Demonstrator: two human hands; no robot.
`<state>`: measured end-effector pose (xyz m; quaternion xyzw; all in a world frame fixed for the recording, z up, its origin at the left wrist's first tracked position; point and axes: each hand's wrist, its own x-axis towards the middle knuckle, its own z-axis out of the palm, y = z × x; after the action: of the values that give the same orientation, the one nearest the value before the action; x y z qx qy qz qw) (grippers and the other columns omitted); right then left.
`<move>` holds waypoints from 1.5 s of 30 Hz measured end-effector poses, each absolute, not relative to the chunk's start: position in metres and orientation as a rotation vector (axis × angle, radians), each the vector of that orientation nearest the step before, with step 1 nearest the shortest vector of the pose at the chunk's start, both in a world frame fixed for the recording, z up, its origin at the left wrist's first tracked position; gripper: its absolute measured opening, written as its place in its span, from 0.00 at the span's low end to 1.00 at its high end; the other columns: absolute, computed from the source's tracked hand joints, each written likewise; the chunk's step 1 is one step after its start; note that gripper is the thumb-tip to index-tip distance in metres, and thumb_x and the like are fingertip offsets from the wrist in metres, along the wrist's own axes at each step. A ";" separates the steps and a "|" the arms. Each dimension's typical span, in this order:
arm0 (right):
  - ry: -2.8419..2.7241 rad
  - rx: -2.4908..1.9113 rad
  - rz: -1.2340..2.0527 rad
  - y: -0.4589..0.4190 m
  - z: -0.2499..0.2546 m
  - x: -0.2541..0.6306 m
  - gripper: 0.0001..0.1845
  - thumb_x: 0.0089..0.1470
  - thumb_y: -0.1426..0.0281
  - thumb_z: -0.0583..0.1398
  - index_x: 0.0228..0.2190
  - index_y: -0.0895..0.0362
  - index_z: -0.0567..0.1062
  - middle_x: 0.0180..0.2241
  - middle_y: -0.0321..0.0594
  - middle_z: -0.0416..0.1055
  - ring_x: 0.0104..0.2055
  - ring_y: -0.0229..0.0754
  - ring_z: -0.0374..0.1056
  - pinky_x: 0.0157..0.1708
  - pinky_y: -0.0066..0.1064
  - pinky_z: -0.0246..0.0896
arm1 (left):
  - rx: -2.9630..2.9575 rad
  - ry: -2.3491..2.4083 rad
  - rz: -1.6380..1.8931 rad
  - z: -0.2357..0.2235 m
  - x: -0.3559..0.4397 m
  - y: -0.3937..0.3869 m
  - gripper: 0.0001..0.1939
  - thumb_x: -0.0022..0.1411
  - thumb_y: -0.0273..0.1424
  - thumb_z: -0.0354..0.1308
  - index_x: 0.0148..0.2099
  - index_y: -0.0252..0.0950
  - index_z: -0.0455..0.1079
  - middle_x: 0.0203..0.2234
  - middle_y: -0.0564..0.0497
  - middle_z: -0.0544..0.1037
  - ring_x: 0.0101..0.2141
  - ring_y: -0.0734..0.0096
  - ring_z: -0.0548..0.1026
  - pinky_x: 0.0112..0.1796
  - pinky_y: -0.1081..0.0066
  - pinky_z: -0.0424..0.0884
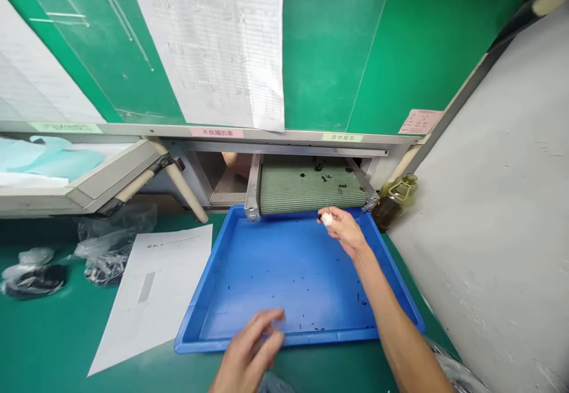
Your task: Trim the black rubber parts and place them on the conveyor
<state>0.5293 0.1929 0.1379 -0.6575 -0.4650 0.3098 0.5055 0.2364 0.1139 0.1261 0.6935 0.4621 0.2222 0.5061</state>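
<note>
My right hand (345, 231) is over the far right of a blue tray (284, 262), just below the conveyor's end. Its fingertips are pinched on what looks like a small black part (319, 218); a white covering (327, 219) shows at a fingertip. Near the tray's front edge is my left hand (252, 345), slightly blurred, fingers bent and apart, holding nothing visible. Several tiny black pieces (316, 328) lie scattered on the tray floor. On the green ribbed conveyor belt (293, 191) sit several black molded parts (342, 186), small and dark.
A white paper sheet (155, 286) lies left of the tray, beside clear bags (106, 265) with dark contents. At the tray's far right corner stands a dark bottle (393, 203). A grey wall (498, 191) bounds the right; a green board (329, 49) rises behind.
</note>
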 end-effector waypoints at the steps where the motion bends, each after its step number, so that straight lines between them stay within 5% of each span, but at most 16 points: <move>1: -1.123 -1.534 0.820 0.180 0.133 0.509 0.17 0.52 0.58 0.56 0.38 0.57 0.73 0.27 0.37 0.71 0.17 0.30 0.50 0.16 0.24 0.46 | 1.579 1.054 0.609 0.131 0.249 0.127 0.14 0.61 0.38 0.55 0.48 0.46 0.73 0.42 0.49 0.76 0.33 0.65 0.74 0.34 0.69 0.73; 6: -0.810 -1.202 1.183 0.126 0.118 0.440 0.15 0.46 0.60 0.64 0.32 0.57 0.71 0.21 0.30 0.63 0.16 0.27 0.42 0.14 0.23 0.37 | 1.321 0.863 0.942 0.129 0.301 0.163 0.16 0.54 0.34 0.61 0.46 0.39 0.75 0.39 0.47 0.74 0.31 0.71 0.71 0.31 0.72 0.70; 11: -0.680 -1.175 1.163 0.101 0.112 0.429 0.16 0.49 0.58 0.63 0.33 0.58 0.74 0.18 0.26 0.51 0.18 0.28 0.41 0.16 0.23 0.36 | 1.256 0.772 0.966 0.113 0.309 0.152 0.11 0.52 0.33 0.64 0.40 0.40 0.79 0.38 0.49 0.74 0.29 0.74 0.71 0.29 0.74 0.69; 16: -0.924 -1.351 1.092 0.082 0.113 0.434 0.18 0.61 0.60 0.51 0.43 0.58 0.72 0.22 0.31 0.58 0.20 0.31 0.48 0.18 0.24 0.43 | 1.098 0.802 0.921 0.107 0.302 0.148 0.10 0.54 0.33 0.64 0.40 0.38 0.78 0.32 0.49 0.79 0.26 0.75 0.72 0.32 0.73 0.70; 23: -1.482 -1.706 0.583 0.065 0.117 0.430 0.18 0.60 0.73 0.47 0.46 0.52 0.71 0.29 0.35 0.72 0.28 0.39 0.67 0.29 0.28 0.58 | 0.692 0.727 0.877 0.103 0.301 0.144 0.10 0.52 0.30 0.67 0.38 0.34 0.76 0.32 0.46 0.81 0.28 0.75 0.75 0.30 0.76 0.70; 34: -1.607 -1.841 0.176 0.061 0.113 0.419 0.15 0.60 0.76 0.48 0.38 0.55 0.73 0.29 0.39 0.69 0.32 0.42 0.65 0.32 0.30 0.57 | 0.637 0.726 0.914 0.099 0.308 0.129 0.10 0.51 0.28 0.68 0.38 0.33 0.75 0.34 0.47 0.81 0.26 0.80 0.72 0.29 0.79 0.69; 45: -1.666 -1.952 0.071 0.057 0.124 0.397 0.18 0.61 0.76 0.45 0.37 0.56 0.73 0.28 0.40 0.67 0.29 0.40 0.64 0.28 0.30 0.54 | 0.718 0.750 0.948 0.101 0.294 0.125 0.09 0.48 0.26 0.68 0.33 0.35 0.71 0.32 0.50 0.82 0.34 0.73 0.76 0.37 0.74 0.70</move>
<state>0.3968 0.0570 0.1240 -0.7291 -0.6225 0.0265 0.2833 0.2943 0.1250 0.1014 0.3304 0.3447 0.4360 0.7629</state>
